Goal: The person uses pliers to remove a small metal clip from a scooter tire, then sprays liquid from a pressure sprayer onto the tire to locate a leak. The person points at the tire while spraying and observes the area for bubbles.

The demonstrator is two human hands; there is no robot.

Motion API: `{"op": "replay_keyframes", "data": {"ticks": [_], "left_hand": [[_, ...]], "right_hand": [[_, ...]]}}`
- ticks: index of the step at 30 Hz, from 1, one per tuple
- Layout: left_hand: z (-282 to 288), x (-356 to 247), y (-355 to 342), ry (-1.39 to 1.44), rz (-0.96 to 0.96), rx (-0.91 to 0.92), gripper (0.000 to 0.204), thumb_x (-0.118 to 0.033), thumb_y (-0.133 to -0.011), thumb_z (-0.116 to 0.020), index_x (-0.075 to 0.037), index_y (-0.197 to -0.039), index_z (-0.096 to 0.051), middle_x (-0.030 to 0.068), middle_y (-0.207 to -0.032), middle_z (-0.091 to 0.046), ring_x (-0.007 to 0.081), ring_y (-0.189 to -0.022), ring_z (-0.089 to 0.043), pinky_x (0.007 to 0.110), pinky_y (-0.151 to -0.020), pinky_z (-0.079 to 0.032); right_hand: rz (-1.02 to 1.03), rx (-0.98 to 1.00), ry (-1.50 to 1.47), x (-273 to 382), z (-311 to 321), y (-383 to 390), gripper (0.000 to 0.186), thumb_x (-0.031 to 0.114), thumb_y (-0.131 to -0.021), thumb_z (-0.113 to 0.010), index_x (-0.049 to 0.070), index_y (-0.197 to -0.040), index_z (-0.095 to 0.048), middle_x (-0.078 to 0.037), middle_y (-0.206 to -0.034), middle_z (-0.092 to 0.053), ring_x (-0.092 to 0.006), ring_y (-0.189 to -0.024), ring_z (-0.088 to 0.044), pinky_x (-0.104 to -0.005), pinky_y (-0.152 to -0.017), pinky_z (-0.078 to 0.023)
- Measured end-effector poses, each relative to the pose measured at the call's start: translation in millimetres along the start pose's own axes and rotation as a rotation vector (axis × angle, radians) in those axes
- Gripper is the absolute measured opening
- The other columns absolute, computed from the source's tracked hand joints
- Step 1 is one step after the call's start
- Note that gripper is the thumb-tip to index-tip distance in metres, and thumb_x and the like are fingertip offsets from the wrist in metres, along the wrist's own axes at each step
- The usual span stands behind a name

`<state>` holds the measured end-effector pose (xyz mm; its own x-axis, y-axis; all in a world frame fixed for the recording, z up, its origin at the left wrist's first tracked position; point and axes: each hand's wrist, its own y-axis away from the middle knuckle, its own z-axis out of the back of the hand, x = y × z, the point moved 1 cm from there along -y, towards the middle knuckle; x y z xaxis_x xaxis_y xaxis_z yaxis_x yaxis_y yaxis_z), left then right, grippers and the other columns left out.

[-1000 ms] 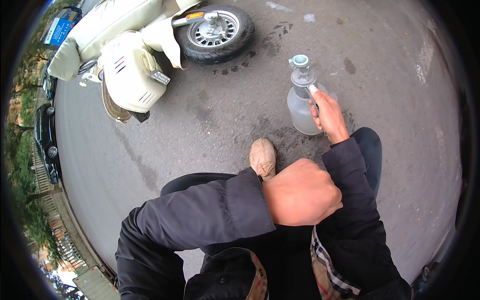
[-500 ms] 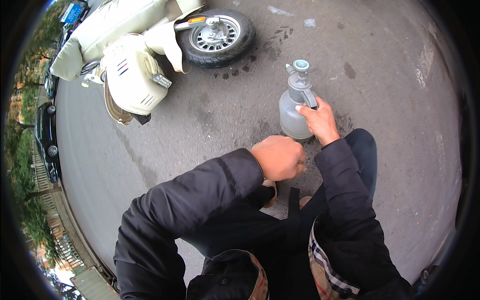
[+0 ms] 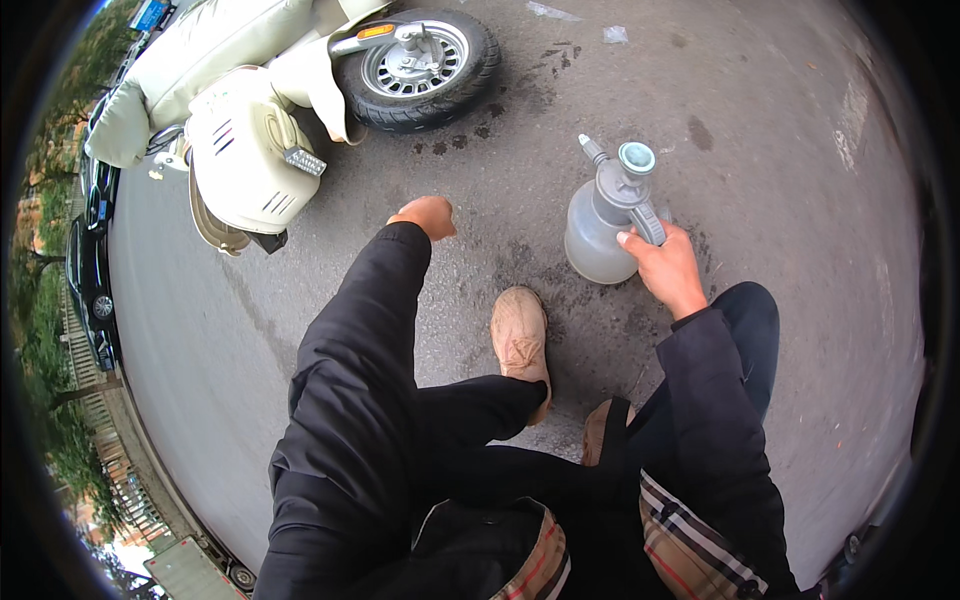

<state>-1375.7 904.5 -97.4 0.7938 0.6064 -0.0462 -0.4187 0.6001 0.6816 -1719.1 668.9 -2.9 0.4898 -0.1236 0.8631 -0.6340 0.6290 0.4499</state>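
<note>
A translucent grey pump spray bottle (image 3: 606,222) stands upright on the asphalt, nozzle pointing up-left.

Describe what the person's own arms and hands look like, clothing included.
Both arms are covered to the wrist by long black jacket sleeves, slightly puffy and creased. The left hand and right hand are bare: no gloves, rings or watch show. A tan checked lining shows at the jacket's lower edge.

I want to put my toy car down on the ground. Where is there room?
Bare grey asphalt lies right of the clear plastic spray bottle that the right hand grips. More lies between the left hand and the bottle. It is crowded by the cream scooter with its black front tyre, and near the tan shoe.
</note>
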Motion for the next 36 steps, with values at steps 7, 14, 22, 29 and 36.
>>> {"op": "replay_keyframes", "data": {"ticks": [7, 14, 22, 29, 36], "left_hand": [[38.3, 43.4, 26.1, 0.032, 0.36, 0.249, 0.053, -0.032, -0.08, -0.083, -0.005, -0.124, -0.074, 0.0166, -0.128, -0.072, 0.0376, -0.121, -0.067, 0.053, -0.098, -0.053], [17.7, 126.0, 17.1, -0.056, 0.358, 0.155, 0.053, -0.032, -0.076, -0.086, -0.006, -0.121, -0.076, 0.0168, -0.129, -0.072, 0.0389, -0.125, -0.065, 0.051, -0.1, -0.053], [30.0, 99.1, 13.3, 0.018, 0.187, -0.788, 0.036, -0.018, -0.079, -0.071, -0.005, -0.112, -0.078, 0.0262, -0.157, -0.045, 0.0432, -0.127, -0.059, 0.046, -0.109, -0.048], [59.8, 54.2, 7.4, 0.068, 0.113, -0.612, 0.036, -0.018, -0.079, -0.072, -0.005, -0.111, -0.079, 0.0354, -0.164, -0.025, 0.044, -0.133, -0.055, 0.043, -0.114, -0.044], [48.9, 38.2, 7.4, 0.057, 0.02, -0.692, 0.033, -0.014, -0.081, -0.065, -0.006, -0.109, -0.079, 0.0284, -0.168, -0.024, 0.042, -0.124, -0.061, 0.044, -0.109, -0.049]], "right_hand": [[0.006, -0.023, 0.069, 3.5, -0.2, 8.9, 0.026, 0.022, -0.089, -0.076, -0.002, -0.098, -0.072, -0.005, -0.083, -0.07, -0.0135, -0.078, -0.062, -0.0318, -0.076, -0.05], [0.012, -0.009, 0.103, -3.4, 2.0, 8.7, 0.026, 0.023, -0.088, -0.076, -0.002, -0.095, -0.072, -0.005, -0.081, -0.069, -0.0134, -0.075, -0.06, -0.0321, -0.073, -0.049], [0.001, -0.027, 0.125, -4.4, -0.8, 8.1, 0.027, 0.024, -0.087, -0.077, -0.002, -0.093, -0.071, -0.003, -0.076, -0.067, -0.0129, -0.071, -0.059, -0.0323, -0.07, -0.048], [-0.023, -0.014, 0.065, -9.7, 0.8, 5.9, 0.027, 0.025, -0.088, -0.076, -0.002, -0.092, -0.071, -0.003, -0.076, -0.067, -0.0125, -0.072, -0.059, -0.0318, -0.07, -0.048], [0.085, -0.036, 0.103, -14.5, -3.9, 5.8, 0.021, 0.023, -0.09, -0.076, 0.004, -0.087, -0.067, 0.004, -0.066, -0.056, -0.0056, -0.054, -0.046, -0.0278, -0.052, -0.036]]}}
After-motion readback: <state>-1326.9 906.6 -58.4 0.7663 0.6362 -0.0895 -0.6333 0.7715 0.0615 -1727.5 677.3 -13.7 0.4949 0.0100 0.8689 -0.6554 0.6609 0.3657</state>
